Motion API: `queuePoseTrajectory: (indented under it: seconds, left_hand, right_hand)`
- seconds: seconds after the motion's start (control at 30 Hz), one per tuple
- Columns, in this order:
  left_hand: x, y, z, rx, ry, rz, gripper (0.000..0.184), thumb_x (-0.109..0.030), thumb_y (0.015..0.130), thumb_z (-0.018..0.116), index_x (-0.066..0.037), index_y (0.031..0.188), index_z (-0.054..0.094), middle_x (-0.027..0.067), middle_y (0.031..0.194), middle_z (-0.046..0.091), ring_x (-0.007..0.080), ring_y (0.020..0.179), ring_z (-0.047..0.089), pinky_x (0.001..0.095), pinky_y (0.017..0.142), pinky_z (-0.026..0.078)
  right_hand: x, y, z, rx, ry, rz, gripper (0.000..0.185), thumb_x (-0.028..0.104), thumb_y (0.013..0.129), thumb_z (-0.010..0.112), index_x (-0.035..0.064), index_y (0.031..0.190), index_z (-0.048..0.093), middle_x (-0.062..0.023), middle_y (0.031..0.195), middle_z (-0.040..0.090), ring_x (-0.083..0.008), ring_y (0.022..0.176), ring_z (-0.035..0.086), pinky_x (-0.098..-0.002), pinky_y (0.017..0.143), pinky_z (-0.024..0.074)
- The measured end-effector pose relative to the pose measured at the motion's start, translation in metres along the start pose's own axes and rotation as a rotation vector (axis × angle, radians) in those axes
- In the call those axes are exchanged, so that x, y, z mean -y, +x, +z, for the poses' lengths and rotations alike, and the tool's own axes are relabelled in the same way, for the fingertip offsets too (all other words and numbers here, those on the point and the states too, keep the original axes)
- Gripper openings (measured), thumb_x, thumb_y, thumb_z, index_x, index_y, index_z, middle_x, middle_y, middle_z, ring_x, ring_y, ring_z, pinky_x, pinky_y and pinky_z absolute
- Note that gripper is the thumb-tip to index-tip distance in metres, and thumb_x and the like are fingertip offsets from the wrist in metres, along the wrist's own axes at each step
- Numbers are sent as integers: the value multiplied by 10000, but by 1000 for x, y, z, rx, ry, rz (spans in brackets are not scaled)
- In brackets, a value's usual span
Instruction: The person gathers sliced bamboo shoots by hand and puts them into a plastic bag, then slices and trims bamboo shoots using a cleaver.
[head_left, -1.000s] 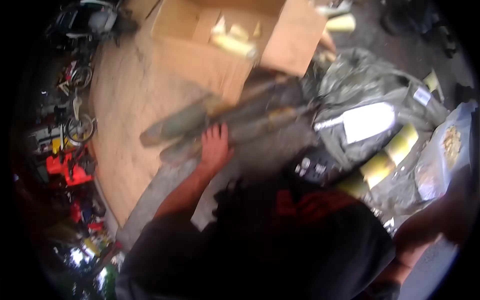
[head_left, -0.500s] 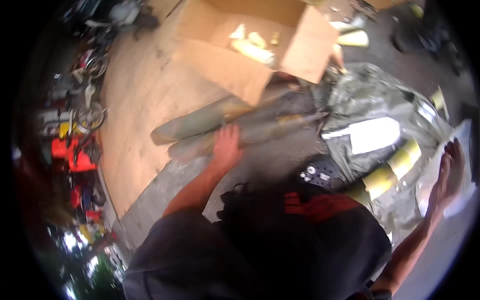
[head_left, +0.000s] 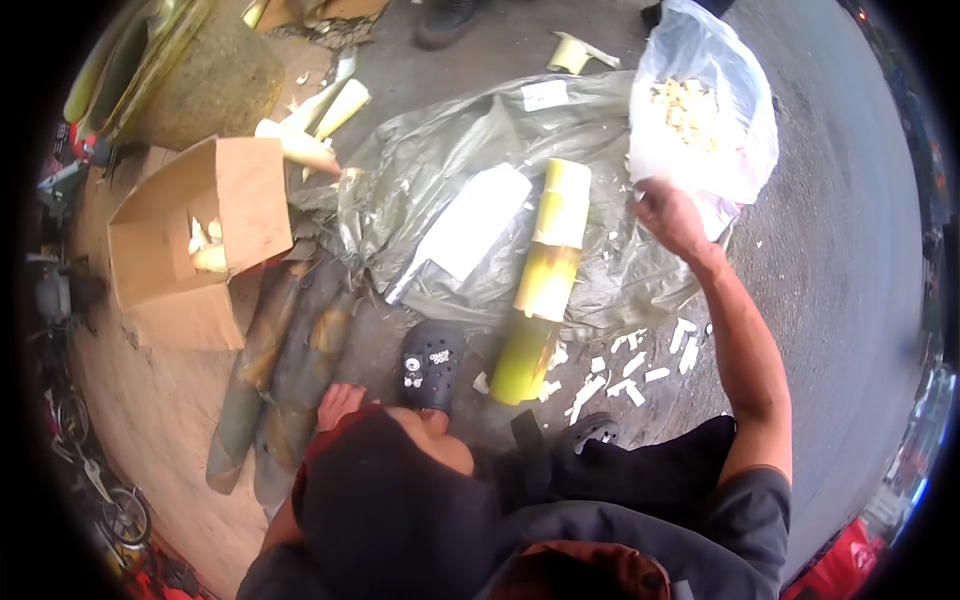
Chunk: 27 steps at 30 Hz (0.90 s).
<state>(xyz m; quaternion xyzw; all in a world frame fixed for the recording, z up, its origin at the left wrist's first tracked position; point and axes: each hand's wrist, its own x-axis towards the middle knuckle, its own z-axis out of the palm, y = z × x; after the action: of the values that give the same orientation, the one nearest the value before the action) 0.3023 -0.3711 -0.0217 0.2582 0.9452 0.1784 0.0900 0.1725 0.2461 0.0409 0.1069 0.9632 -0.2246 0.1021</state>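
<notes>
Far left: cardboard box (head_left: 180,285), flaps open, with pale chunks (head_left: 208,250) inside. Just below and right of it: dark stalks (head_left: 300,390), two side by side, long and slanting, upper ends close to the box.

Left hand (head_left: 342,405): lies low beside the lower part of the nearer dark stalk, partly covered by the bent leg. Seems loosely spread, with no object seen in the grip; cannot tell how far the fingers bend, nor whether they touch the stalk or only the floor (head_left: 385,345).

Right of that hand: black clog (head_left: 432,365) on a foot. Above the clog: wide knife (head_left: 475,225), bright white, handle pointing down and left, flat on a crumpled plastic sheet (head_left: 420,150). Right of the knife, well apart from both hands: yellow-green stalk (head_left: 550,265), slanting, upper part on the sheet, lower end past its edge over the floor. Near its lower end and farther right: white scraps (head_left: 630,370), scattered on the floor.

Right hand (head_left: 672,215): sits at the lower left edge of a clear bag (head_left: 740,130), to the right of the yellow-green stalk and apart from it. Fingers curled inward, tips at the bag's edge; cannot tell whether they pinch plastic or a small piece. Above those fingers, within the bag: heap of cut pieces (head_left: 688,115).
</notes>
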Motion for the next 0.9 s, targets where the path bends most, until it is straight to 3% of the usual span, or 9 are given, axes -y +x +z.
queuePoseTrajectory:
  seconds: [0.07,0.17,0.23,0.3,0.37,0.63,0.8,0.9]
  left_hand:
    - [-15,42,1,63,-38,-33,298,-299,801,755,-39,914,662,165,944,665,371,917,621,474,806,483]
    - [-56,89,0,183,-106,-117,295,-306,801,761,-41,890,666,176,921,670,379,903,632,484,790,491]
    - [-81,95,0,262,-140,-207,294,-311,801,765,-43,874,669,183,906,673,384,893,640,491,780,496]
    - [-76,94,27,-49,-209,-160,371,-292,808,765,-31,649,555,169,685,617,398,680,612,495,626,473]
    - [-72,87,33,-38,-159,-161,331,-303,817,763,-46,697,593,170,780,664,382,762,641,481,677,498]
    - [-78,88,28,10,-250,-217,322,-242,847,742,-9,707,570,186,762,627,402,820,615,489,720,473]
    - [-71,89,39,-136,-216,-88,309,-241,822,762,-42,683,570,158,712,621,394,703,615,492,651,482]
    - [-66,90,41,-107,-272,-94,311,-240,814,767,-48,675,565,158,706,617,395,701,613,485,642,485]
  right_hand:
    - [-14,-7,7,219,-155,58,428,338,863,715,69,1195,681,-182,1064,728,-334,1003,696,-429,915,530]
    - [-30,-20,5,358,-191,138,435,331,855,721,67,1198,682,-182,1101,723,-333,1049,685,-419,946,517]
    - [-39,-30,-2,275,-97,153,444,331,854,732,44,1189,680,-191,1074,726,-346,1014,691,-417,907,523]
    - [-56,-32,-4,212,-50,181,446,324,855,740,32,1186,674,-201,1044,725,-356,994,694,-419,883,526]
    - [-80,-32,0,163,-47,164,448,317,855,748,22,1183,670,-209,1024,723,-365,988,693,-422,874,527]
    - [-104,-29,4,147,-57,223,460,297,856,746,15,1208,654,-230,1039,717,-370,1007,693,-433,887,527]
    - [-120,-24,6,148,-105,158,455,294,852,744,20,1204,655,-228,1071,715,-364,1026,689,-434,891,525]
    - [-125,-24,8,147,-162,165,460,330,862,723,36,1209,659,-224,1108,709,-377,1059,675,-438,916,516]
